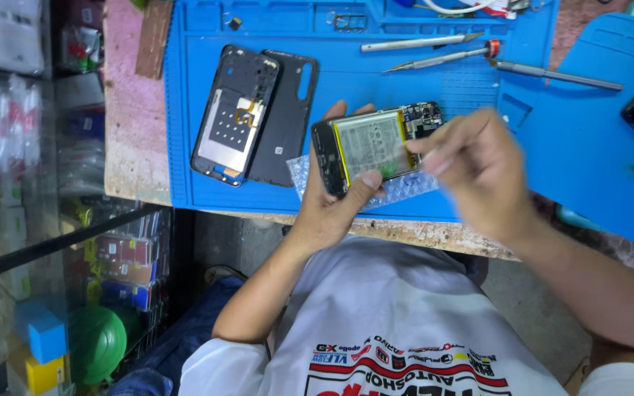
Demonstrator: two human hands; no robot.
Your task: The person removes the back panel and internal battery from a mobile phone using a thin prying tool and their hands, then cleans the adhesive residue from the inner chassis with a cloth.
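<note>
Head view: a worn wooden table point(130, 147) carries a blue work mat point(376, 81). Above its near edge, the left hand point(332, 202) is clenched around an opened phone point(376, 143), battery side up, thumb on its lower edge. The blurred right hand point(478, 165) pinches at the phone's right end; what its grip holds I cannot tell. A phone frame point(232, 114), a black back cover point(284, 117) and 3 metal tools point(434, 50) lie on the mat.

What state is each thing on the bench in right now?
Opened phone: back off, battery exposed, gripped in the left hand.
Right hand: blurred, fingertips at the phone's battery edge.
Middle frame: detached, flat on the blue mat.
Back cover: off, lying beside the frame.
Tweezers: lying unused.
</note>
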